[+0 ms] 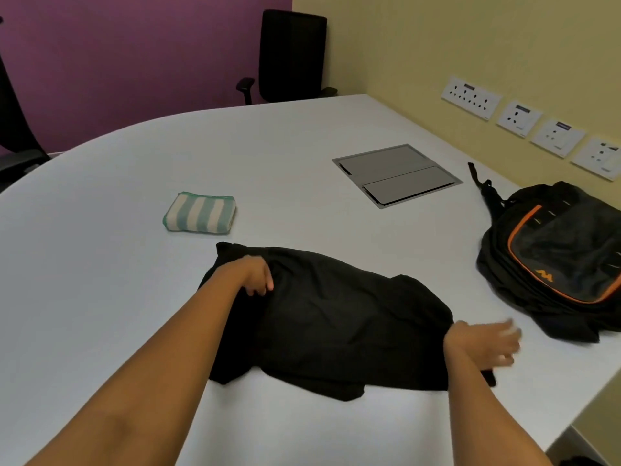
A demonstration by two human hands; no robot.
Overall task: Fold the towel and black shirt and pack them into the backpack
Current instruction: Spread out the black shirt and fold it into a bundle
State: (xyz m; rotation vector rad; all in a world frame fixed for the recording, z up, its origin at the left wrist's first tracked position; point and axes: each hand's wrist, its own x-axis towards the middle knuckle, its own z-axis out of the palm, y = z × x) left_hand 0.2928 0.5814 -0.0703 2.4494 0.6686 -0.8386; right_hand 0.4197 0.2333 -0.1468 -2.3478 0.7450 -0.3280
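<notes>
In the head view, the left hand lay on the upper left part of the black shirt, its fingers curled down into the cloth and gripping a bunch of it. The shirt spread out rumpled on the white table, running from under those fingers across to the right hand.

The right hand sat at the shirt's right edge with its wrist over the cloth. Its fingers were stretched out and spread, pointing away to the right, and were blurred. A small corner of the shirt showed just below the hand, but no grip on it could be made out.

The towel, striped green and white, lay folded into a thick small block beyond the left fingers, near the shirt's far left corner but apart from it.

The backpack, black with orange trim, lay flat beyond and to the right of the right fingers, near them but not touching. Its strap trailed away toward the wall.

A metal flap panel sat flush in the tabletop well beyond both hands, between the towel and the backpack. Wall sockets lined the yellow wall past the backpack, and a black chair stood at the table's far edge.
</notes>
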